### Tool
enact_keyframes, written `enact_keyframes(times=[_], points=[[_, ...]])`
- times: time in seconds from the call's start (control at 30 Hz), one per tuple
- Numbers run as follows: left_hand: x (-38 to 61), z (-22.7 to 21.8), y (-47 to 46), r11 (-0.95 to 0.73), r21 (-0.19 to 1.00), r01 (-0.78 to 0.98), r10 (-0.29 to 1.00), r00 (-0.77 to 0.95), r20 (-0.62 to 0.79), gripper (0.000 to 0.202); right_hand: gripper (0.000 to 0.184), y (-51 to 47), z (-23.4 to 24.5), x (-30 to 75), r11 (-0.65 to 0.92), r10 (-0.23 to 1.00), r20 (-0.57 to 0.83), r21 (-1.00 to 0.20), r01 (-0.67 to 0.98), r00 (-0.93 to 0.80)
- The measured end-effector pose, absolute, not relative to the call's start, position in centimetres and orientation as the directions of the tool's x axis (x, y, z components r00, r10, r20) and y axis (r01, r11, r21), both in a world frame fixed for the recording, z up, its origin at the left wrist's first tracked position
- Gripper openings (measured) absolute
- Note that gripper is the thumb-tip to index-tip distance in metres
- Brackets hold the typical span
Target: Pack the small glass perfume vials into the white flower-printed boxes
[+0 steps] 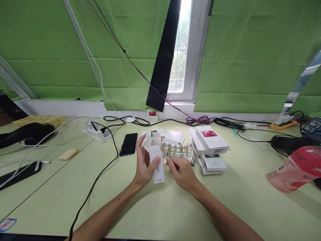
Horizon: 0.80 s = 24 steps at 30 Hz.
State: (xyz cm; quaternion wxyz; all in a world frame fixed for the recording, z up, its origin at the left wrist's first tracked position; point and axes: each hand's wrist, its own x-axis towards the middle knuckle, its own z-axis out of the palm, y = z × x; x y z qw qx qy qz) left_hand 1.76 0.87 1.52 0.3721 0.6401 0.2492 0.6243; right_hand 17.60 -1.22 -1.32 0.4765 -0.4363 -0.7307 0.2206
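Observation:
My left hand (144, 164) grips a small white carton (157, 160) with its top flaps open, held upright just above the table. My right hand (181, 169) is closed in a pinch beside the carton's right side, holding a small pale item (165, 161) I cannot make out. Just behind the hands a row of several small glass bottles (177, 150) stands on the table. To the right lies a stack of flat white cartons with pink pictures (212, 147).
A dark phone (128, 144) lies left of the hands. A power strip (97, 132) and cables run along the back. A second phone (18, 172) and a yellow pad (68, 154) lie at the left. A pink and red cup (296, 169) lies at the right.

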Motion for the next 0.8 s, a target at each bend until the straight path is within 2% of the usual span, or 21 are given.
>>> enact_keyframes(times=[0.33,0.43,0.6,0.8], points=[[1.1,1.3,1.3,-0.655,0.756,0.004,0.755,0.032,0.655,0.075,0.034,-1.4,-1.6,17.0,0.537,0.843,0.461,-0.701,0.469,-0.277],[0.7,1.4,1.8,-0.738,0.666,0.113,0.670,-0.003,0.743,0.078,0.032,-1.7,-2.3,16.5,0.547,0.837,0.437,-0.679,0.489,-0.330],[-0.5,2.0,3.1,-0.857,0.402,0.323,0.415,-0.029,0.909,0.091,0.034,-2.1,-3.4,15.5,0.533,0.840,0.360,-0.689,0.491,-0.406],[-1.9,4.8,4.5,-0.869,0.315,0.382,0.323,-0.044,0.945,0.095,0.036,-2.1,-4.1,15.1,0.522,0.846,0.349,-0.696,0.493,-0.403]])
